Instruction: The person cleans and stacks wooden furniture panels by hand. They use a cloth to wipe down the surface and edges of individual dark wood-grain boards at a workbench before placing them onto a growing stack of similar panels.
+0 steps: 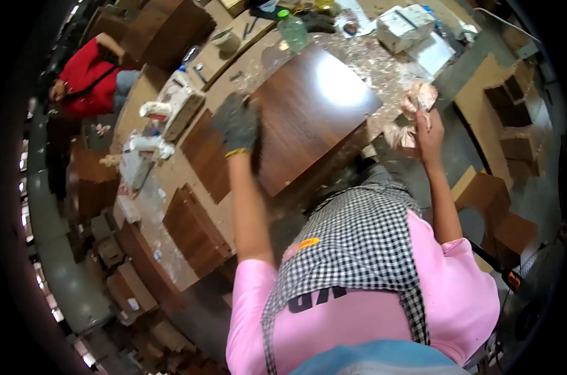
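Observation:
A glossy brown wood panel (308, 112) lies across the workbench, bright light reflecting near its far right corner. My left hand (236, 125), in a dark grey work glove with a yellow cuff, grips the panel's left edge; part of the fingers blurs into the dark glove. Off the panel's right side, my bare right hand (428, 134) is closed around a crumpled pale pink rag (419, 99). Some of the rag hangs below the fingers. The rag is apart from the panel.
More brown panels (196, 231) lie on the bench at left. A green-capped bottle (291, 30) and a white block-shaped container (405, 28) stand at the back. Cardboard (492, 112) is at right. A person in red (89, 81) is at far left.

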Tool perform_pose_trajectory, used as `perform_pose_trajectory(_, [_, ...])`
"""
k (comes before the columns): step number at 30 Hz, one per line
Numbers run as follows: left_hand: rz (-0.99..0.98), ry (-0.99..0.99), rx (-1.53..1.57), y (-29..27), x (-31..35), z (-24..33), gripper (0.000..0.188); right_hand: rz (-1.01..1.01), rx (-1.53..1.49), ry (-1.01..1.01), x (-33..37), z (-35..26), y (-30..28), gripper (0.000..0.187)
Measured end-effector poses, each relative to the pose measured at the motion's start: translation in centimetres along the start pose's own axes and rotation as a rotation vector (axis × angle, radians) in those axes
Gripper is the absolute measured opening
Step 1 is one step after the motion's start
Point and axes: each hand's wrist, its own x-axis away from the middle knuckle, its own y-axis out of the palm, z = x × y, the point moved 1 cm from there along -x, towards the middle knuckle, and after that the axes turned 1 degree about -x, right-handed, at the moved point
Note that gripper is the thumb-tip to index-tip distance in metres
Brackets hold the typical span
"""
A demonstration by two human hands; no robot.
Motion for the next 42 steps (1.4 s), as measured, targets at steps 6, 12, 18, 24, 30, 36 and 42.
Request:
perform_pose_trajectory(6, [0.068,0.007,-0.083,5.0,-3.8,6.5,0.058,-0.185,-0.387,-0.244,-0.6,-6.2,9.1,0.024])
perform_pose_trajectory(12, [0.002,0.020,0.080,4.7,-3.6,5.6,0.056,-0.134,-0.567,-0.001,-0.4,-3.4,10.2,0.021])
perform_pose_trajectory(18, [-0.046,0.013,0.093,4.0,-3.7,6.2,0.062,-0.031,-0.418,-0.141,-3.8,-2.8,9.2,0.028])
perform_pose_trajectory(24, [-0.029,0.005,0.062,4.5,-4.0,6.2,0.067,-0.043,-0.206,-0.066,-11.6,0.7,3.5,0.035])
perform_pose_trajectory(30, [-0.016,-0.011,0.088,4.7,-3.8,7.1,0.054,-0.674,0.022,-0.750,-6.5,-12.4,7.0,0.033])
perform_pose_trajectory(36, [0.069,0.008,0.065,4.5,-2.9,5.1,0.045,-0.705,0.547,-0.647,-10.7,-12.9,19.5,0.060])
perform_pose_trajectory(42, [-0.171,0.007,-0.004,3.4,-4.9,8.8,0.059,-0.586,0.503,-0.471,-21.7,-5.5,21.8,0.035])
